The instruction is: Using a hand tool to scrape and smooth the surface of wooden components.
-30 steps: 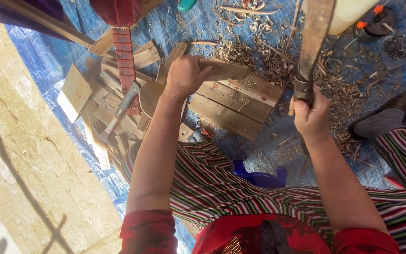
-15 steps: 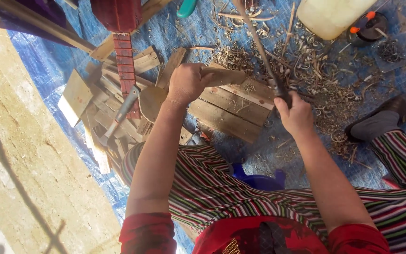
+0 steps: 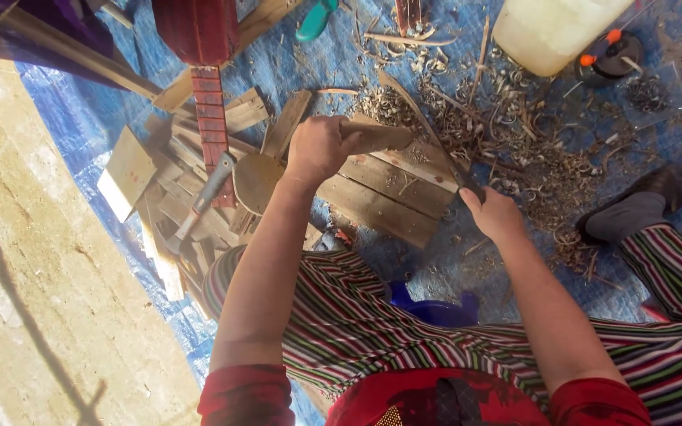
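My left hand [image 3: 319, 147] grips a short piece of brown wood [image 3: 380, 138] and holds it down on a block of wooden planks [image 3: 392, 189]. My right hand [image 3: 495, 213] is closed on the handle of a long machete-like blade [image 3: 428, 130], whose edge slants down toward the wood piece. Whether the blade touches the wood I cannot tell. Both forearms reach out over my striped trousers.
Wood shavings [image 3: 530, 150] cover the blue tarp [image 3: 80, 118]. A hammer [image 3: 199, 201] and a round wooden piece [image 3: 256, 180] lie on scrap boards at left beside a red stringed-instrument neck [image 3: 213, 118]. A pale plastic jug [image 3: 550, 31] stands at top right.
My right hand has swung the blade down from upright at the right to a slant across the wood piece. My left hand has stayed on the wood.
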